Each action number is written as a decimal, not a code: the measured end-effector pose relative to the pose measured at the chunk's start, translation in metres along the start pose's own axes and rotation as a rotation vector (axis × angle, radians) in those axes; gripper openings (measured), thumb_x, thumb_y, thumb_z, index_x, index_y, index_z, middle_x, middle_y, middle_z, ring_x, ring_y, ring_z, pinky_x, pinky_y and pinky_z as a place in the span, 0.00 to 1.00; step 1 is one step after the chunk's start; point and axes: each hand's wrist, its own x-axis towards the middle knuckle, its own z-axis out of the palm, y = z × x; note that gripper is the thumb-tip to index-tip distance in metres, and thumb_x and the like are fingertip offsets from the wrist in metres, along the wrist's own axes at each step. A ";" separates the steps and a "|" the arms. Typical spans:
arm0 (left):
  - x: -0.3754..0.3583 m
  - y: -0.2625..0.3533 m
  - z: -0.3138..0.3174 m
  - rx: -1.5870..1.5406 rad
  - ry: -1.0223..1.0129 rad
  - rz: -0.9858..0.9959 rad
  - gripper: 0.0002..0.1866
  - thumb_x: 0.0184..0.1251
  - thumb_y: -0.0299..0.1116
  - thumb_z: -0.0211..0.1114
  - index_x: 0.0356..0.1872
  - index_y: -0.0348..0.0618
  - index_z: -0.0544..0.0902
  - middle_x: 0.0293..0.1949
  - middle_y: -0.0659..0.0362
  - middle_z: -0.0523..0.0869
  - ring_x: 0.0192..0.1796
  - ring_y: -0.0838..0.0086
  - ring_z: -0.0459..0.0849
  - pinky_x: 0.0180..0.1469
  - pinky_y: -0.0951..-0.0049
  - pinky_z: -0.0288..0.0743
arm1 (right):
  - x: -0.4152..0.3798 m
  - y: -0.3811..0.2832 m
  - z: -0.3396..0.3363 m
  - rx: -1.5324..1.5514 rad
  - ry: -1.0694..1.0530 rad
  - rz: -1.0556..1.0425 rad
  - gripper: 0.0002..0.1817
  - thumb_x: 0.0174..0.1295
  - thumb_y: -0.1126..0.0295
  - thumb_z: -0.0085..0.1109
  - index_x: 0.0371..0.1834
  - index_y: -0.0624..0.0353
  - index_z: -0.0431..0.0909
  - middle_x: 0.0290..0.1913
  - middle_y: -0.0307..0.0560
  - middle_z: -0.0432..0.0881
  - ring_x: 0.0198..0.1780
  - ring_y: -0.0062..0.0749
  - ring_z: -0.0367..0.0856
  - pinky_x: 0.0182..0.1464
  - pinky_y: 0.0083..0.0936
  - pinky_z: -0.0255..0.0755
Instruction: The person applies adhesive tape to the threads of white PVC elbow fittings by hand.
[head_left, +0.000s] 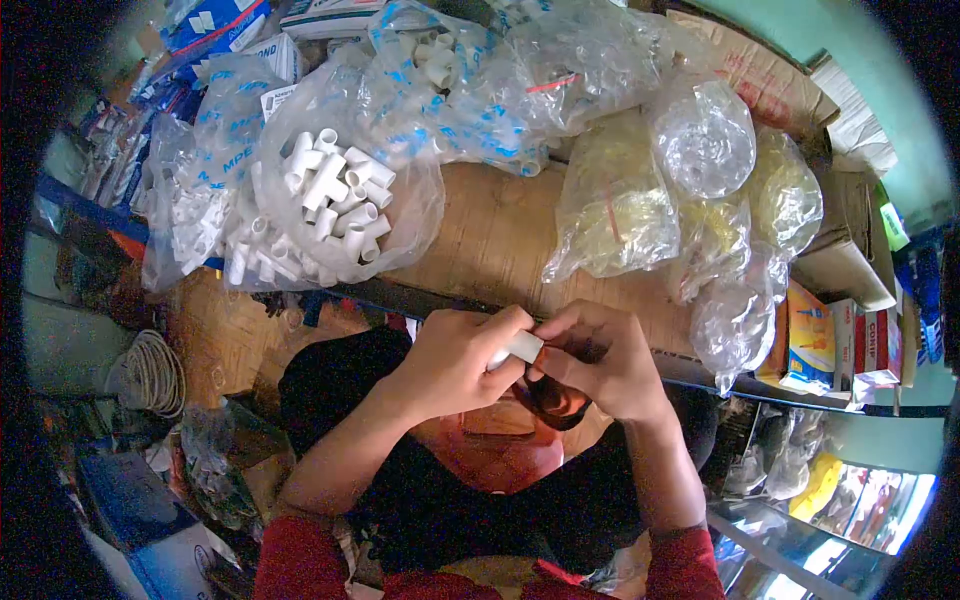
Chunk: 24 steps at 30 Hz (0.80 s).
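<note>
My left hand [462, 362] is closed around a white plastic pipe fitting [525, 347], whose end shows between thumb and fingers. Close against that end, the fingers of my right hand [607, 362] are pinched together. A glossy orange-brown strip [558, 402] curls below them, and a bit of orange shows at the fingertips; its exact kind I cannot tell. Both hands meet over my lap, just in front of the wooden table [490, 225]. Nearby on the table, an open clear bag holds many white pipe fittings [340, 195], tees among them.
More plastic bags [440, 75] line the table's back. Bags with yellowish contents [615, 200] lie to the right, beside cardboard [848, 235] and small boxes [808, 335]. A coil of pale cable [150, 373] is low on the left. A glass case [850, 500] stands lower right.
</note>
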 end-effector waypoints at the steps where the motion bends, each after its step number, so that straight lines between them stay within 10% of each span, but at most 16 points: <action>1: 0.001 0.001 0.000 -0.012 0.010 0.001 0.12 0.50 0.27 0.64 0.37 0.43 0.76 0.22 0.51 0.81 0.23 0.57 0.82 0.24 0.64 0.74 | -0.001 -0.001 0.000 0.017 0.021 0.012 0.08 0.57 0.78 0.62 0.39 0.67 0.76 0.30 0.43 0.83 0.28 0.17 0.79 0.31 0.15 0.74; 6: 0.005 0.002 -0.001 0.051 0.044 -0.046 0.12 0.50 0.26 0.63 0.37 0.43 0.76 0.23 0.51 0.81 0.24 0.57 0.83 0.25 0.64 0.74 | 0.006 0.029 0.008 -0.040 0.224 -0.296 0.04 0.57 0.79 0.63 0.33 0.67 0.79 0.31 0.43 0.84 0.32 0.18 0.80 0.37 0.17 0.75; 15: 0.001 0.001 0.003 0.206 0.181 -0.013 0.14 0.48 0.25 0.65 0.38 0.43 0.76 0.26 0.52 0.82 0.27 0.57 0.84 0.28 0.62 0.76 | 0.007 0.024 0.004 -0.006 0.146 -0.268 0.06 0.57 0.79 0.63 0.37 0.66 0.83 0.38 0.45 0.85 0.37 0.20 0.81 0.44 0.18 0.74; 24: 0.000 0.002 0.001 0.101 0.102 0.060 0.13 0.50 0.25 0.65 0.39 0.44 0.78 0.26 0.55 0.82 0.25 0.60 0.83 0.26 0.65 0.75 | 0.003 0.002 0.006 0.140 0.110 -0.013 0.09 0.57 0.76 0.65 0.37 0.68 0.77 0.31 0.44 0.83 0.29 0.19 0.81 0.28 0.16 0.76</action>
